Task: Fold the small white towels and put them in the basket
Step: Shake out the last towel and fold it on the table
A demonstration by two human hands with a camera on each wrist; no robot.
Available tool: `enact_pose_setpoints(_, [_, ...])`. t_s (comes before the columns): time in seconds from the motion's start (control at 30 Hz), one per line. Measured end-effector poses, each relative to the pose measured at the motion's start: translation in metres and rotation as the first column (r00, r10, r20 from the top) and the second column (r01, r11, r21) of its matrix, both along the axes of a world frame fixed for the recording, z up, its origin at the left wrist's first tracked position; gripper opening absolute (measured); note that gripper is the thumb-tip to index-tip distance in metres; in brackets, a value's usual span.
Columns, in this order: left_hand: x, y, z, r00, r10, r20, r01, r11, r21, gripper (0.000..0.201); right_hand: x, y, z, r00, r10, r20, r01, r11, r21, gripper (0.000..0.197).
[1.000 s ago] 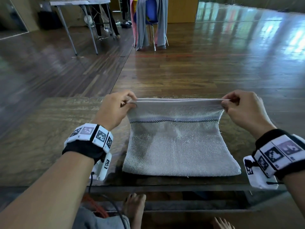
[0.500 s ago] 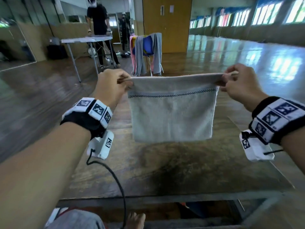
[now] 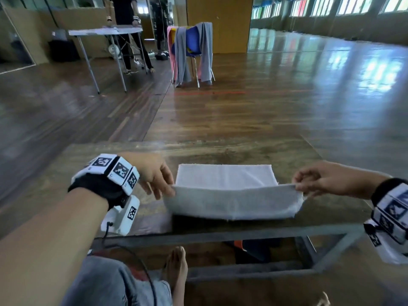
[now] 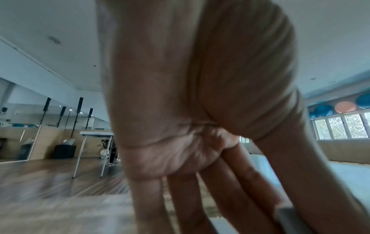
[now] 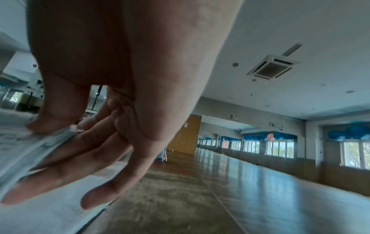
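A small white towel lies doubled on the wooden table, its far half flat and its near flap still raised. My left hand pinches the flap's left corner between thumb and fingers. My right hand pinches the right corner. In the right wrist view the thumb presses the towel's edge against the fingers. In the left wrist view the palm fills the frame and a grey strip of towel shows beside the fingers. No basket is in view.
The table's near edge and metal frame run just below the towel. My knees and bare feet are under it. Across the wooden floor stand a folding table with a person behind it and a chair draped with cloths.
The towel, hanging in the air between both hands half a second ago, has come down onto the table. Its lower part now lies flat and the held edge is low, toward me.
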State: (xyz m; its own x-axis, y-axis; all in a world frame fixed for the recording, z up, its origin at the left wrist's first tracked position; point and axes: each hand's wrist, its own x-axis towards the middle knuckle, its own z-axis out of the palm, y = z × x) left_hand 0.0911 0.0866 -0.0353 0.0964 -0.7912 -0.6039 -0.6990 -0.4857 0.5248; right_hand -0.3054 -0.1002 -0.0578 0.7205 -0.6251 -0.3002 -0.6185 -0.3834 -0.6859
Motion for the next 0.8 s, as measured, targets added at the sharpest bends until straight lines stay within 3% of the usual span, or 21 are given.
enact_pose_setpoints(0.07, [-0.001, -0.005, -0.018, 1.0, -0.001, -0.021, 0.004, 0.994, 0.113, 0.016, 0.005, -0.005, -0.02, 0.999, -0.03, -0.021, 0.031, 0.998, 0.049, 0.004])
enact_pose_setpoints(0.13, [0.001, -0.013, -0.033, 1.0, 0.011, -0.005, -0.01, 0.993, 0.115, 0.012, 0.013, -0.014, -0.037, 0.996, -0.084, -0.001, 0.084, 0.996, -0.015, 0.003])
enact_pose_setpoints(0.23, [0.004, -0.027, -0.052, 0.986, 0.076, 0.151, -0.057, 0.99, -0.13, 0.008, 0.029, -0.03, -0.057, 0.98, -0.173, 0.101, 0.19, 0.964, -0.184, 0.008])
enact_pose_setpoints(0.33, [0.004, -0.044, -0.068, 0.939, 0.257, 0.229, -0.133, 0.885, -0.446, 0.011, 0.046, -0.047, -0.071, 0.94, -0.273, 0.204, 0.326, 0.892, -0.312, 0.018])
enact_pose_setpoints(0.4, [0.002, -0.054, -0.077, 0.91, 0.335, 0.245, -0.162, 0.831, -0.533, 0.012, 0.057, -0.057, -0.076, 0.932, -0.305, 0.196, 0.359, 0.853, -0.38, 0.019])
enact_pose_setpoints(0.6, [0.002, -0.073, -0.091, 0.888, 0.357, 0.291, -0.19, 0.86, -0.473, 0.012, 0.074, -0.072, -0.096, 0.944, -0.326, 0.047, 0.315, 0.849, -0.423, 0.018])
enact_pose_setpoints(0.8, [0.002, -0.072, -0.089, 0.892, 0.334, 0.303, -0.173, 0.874, -0.454, 0.01, 0.075, -0.071, -0.096, 0.955, -0.295, 0.03, 0.28, 0.862, -0.422, 0.01])
